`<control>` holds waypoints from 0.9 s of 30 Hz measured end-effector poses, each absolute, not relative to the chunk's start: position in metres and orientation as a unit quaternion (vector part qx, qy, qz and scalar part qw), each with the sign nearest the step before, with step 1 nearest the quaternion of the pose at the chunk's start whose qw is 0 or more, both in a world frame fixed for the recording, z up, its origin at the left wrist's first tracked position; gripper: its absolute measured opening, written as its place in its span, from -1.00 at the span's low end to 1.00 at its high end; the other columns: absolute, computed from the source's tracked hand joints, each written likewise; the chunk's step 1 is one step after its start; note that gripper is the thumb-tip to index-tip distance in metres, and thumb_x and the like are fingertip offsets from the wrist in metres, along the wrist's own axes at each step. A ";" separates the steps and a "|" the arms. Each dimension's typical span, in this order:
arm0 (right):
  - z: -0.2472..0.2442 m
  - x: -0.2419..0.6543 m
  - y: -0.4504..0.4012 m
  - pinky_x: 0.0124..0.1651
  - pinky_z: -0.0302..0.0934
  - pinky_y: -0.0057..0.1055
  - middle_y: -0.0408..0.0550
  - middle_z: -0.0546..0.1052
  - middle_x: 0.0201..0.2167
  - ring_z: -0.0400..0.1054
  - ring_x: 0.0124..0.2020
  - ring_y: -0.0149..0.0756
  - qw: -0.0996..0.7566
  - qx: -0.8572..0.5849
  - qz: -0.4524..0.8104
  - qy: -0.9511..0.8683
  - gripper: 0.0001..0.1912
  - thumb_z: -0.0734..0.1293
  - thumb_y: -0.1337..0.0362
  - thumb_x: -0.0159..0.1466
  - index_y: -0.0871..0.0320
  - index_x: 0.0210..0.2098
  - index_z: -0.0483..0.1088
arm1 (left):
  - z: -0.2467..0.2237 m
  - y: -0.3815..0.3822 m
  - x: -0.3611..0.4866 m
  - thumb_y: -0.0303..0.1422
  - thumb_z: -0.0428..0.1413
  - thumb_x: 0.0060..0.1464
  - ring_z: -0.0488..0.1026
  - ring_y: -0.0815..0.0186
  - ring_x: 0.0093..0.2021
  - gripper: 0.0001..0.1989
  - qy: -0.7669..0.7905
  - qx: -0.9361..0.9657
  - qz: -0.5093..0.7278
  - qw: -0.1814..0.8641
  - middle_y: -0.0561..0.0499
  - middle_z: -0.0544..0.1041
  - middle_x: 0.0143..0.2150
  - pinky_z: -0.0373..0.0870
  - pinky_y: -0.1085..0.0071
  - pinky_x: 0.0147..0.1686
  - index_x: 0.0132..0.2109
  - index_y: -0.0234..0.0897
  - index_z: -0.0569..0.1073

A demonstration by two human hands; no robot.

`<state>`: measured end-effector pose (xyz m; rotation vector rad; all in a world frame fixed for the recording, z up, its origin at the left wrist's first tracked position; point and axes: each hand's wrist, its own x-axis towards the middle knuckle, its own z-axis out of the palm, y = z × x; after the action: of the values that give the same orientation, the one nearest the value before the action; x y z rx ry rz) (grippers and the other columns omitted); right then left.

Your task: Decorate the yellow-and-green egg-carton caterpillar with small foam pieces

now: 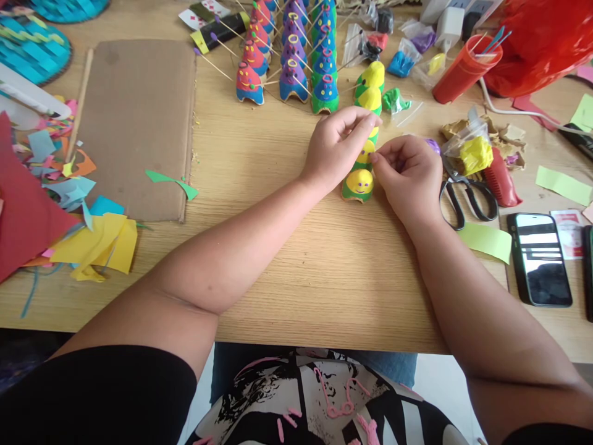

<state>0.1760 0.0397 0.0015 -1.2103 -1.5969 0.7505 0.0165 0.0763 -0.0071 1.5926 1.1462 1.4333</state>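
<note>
A row of yellow-and-green clay-covered figures [357, 183] runs away from me. The nearest has purple eyes and a smile. My right hand [410, 176] is closed in a pinch, its fingertips right beside the face of the second figure [365, 152]. Over the figures behind that one, my left hand [338, 142] has its thumb and fingers pressed together and partly hides them. Whatever either pinch holds is too small or hidden to make out. Farther back stand rows of finished-looking red [250, 80], purple [293, 79] and blue-green figures [325, 89] with thin sticks.
Scissors [467, 196], bagged yellow clay [476, 154], green clay [395, 101] and a phone [541, 259] lie to the right. A red cup [467, 68] stands tilted behind them. To the left are a cardboard sheet [139, 123] and yellow paper scraps [99, 244].
</note>
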 end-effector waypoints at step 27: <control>0.004 0.180 0.036 -0.27 0.42 -0.34 -0.13 0.53 -0.42 0.48 -0.33 -0.34 0.494 -0.467 0.356 -0.641 -0.56 0.48 -0.15 0.35 0.13 -0.29 0.58 | -0.012 0.079 0.014 -0.35 0.19 0.42 0.67 0.30 -0.09 -0.83 0.416 0.590 0.578 0.381 0.11 0.72 -0.21 0.59 0.33 0.00 -0.21 -0.14 0.62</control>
<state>0.1796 0.0359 0.0044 -1.1316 -1.5535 0.8642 0.0140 0.0795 -0.0119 1.5047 1.0626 1.4749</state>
